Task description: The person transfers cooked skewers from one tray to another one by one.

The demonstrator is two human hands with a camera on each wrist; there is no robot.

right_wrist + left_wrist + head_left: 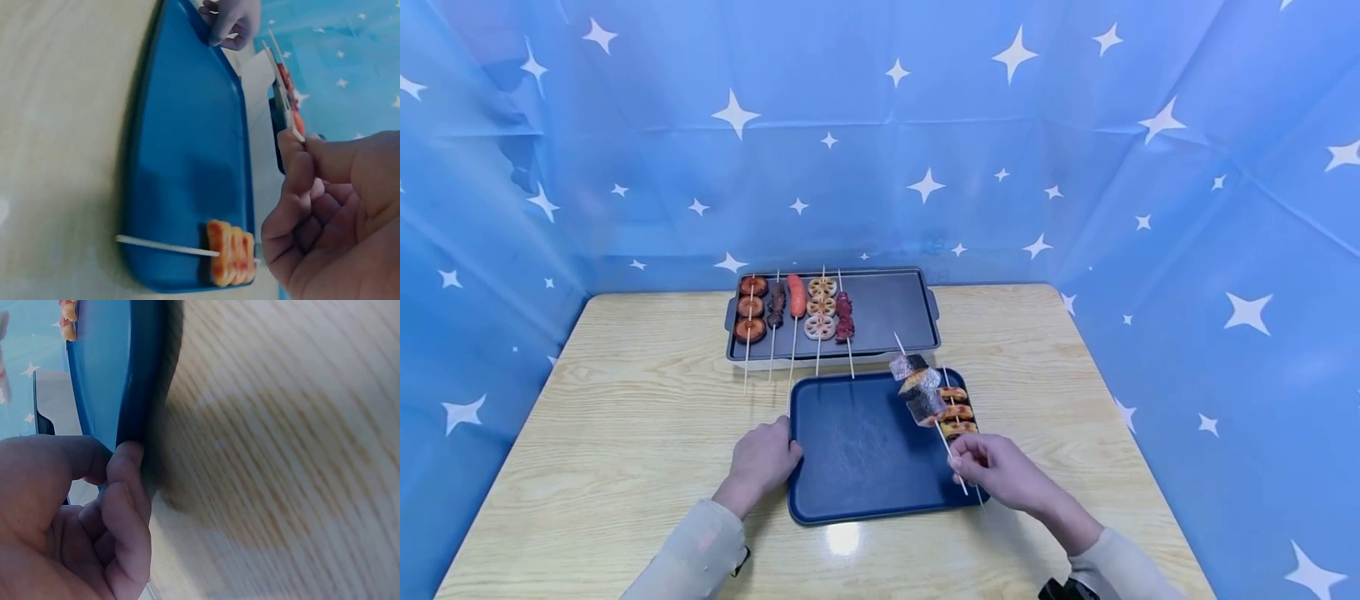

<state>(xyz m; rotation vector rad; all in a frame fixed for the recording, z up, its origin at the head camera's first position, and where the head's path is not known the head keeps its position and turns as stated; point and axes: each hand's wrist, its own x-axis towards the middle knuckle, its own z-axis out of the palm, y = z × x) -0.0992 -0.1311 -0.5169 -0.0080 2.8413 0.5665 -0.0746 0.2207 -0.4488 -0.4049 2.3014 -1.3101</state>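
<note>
My right hand (1000, 471) pinches the stick of a skewer (927, 406) threaded with silvery, dark-skinned chunks that look like fish. It is held above the right part of a blue tray (857, 450), tilted with its tip toward the back left. Thumb and fingers of my left hand (763, 458) grip the tray's left rim, seen closer in the left wrist view (128, 381). On the tray's right side lies a skewer of yellow-orange browned pieces (231, 253), its stick reaching over the front rim.
Behind the tray stands a dark grill plate (891, 308). Across its left part lie skewers: round brown slices (750, 307), dark meat (776, 306), a red sausage (796, 296), lotus root slices (821, 307) and dark red meat (845, 317). Their sticks overhang its front edge.
</note>
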